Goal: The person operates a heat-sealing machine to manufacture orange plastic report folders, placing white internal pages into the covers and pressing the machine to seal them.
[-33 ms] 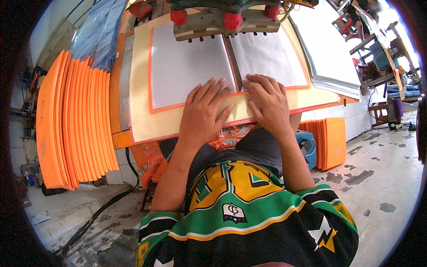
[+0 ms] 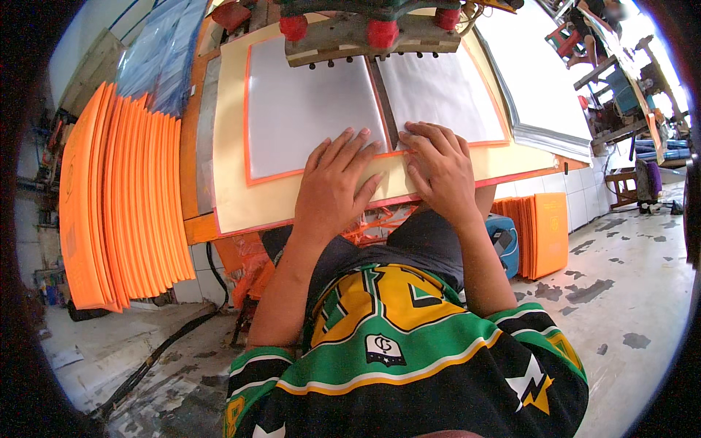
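Note:
An orange-edged folder (image 2: 276, 174) lies spread out on a cream board (image 2: 232, 197). Clear plastic sheets (image 2: 314, 102) cover both of its halves, and a dark strip (image 2: 385, 102) runs down the middle between them. My left hand (image 2: 334, 174) rests palm down on the near edge of the left half, fingers stretched out and thumb apart. Just right of the strip's near end, my right hand (image 2: 442, 166) lies on the folder with its fingers slightly bent. Neither hand grips anything.
A machine head (image 2: 372, 42) with red knobs hangs over the folder's far side. Stacked orange folders stand at left (image 2: 139, 204) and below the table at right (image 2: 540, 233). Clear blue-tinted sheets (image 2: 162, 55) lie far left; white sheets (image 2: 537, 80) lie on the right.

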A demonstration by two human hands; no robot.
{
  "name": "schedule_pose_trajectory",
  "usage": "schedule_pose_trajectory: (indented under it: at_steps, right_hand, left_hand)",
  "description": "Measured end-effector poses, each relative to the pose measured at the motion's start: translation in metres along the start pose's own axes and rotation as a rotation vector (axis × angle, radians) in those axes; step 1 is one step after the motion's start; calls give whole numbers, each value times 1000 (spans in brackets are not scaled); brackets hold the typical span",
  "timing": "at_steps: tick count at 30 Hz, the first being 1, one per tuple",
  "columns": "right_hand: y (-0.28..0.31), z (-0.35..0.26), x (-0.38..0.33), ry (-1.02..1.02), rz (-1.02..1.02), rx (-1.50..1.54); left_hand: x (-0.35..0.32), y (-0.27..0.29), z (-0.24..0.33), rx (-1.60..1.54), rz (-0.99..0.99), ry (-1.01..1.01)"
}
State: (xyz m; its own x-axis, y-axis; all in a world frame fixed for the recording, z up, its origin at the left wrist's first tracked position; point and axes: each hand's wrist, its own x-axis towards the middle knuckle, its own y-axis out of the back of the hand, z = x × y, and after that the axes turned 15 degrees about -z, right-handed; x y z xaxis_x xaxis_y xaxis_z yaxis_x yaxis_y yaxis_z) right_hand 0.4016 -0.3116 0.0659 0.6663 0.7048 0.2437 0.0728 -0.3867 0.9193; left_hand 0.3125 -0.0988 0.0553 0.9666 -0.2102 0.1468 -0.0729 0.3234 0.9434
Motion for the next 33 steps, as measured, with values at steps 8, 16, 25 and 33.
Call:
schedule_pose_trajectory:
  at_steps: [8, 16, 25, 33]
  right_hand:
    - [0, -1, 0, 11, 20, 5]
    - [0, -2, 0, 3, 16, 19]
    - [0, 0, -1, 8, 7, 5]
    - [2, -1, 0, 7, 33, 19]
  left_hand:
    - [-4, 1, 0, 2, 15, -7]
    - [-6, 0, 0, -1, 33, -3]
    - [-1, -1, -2, -105, 109, 29]
    - [2, -3, -1, -108, 161, 28]
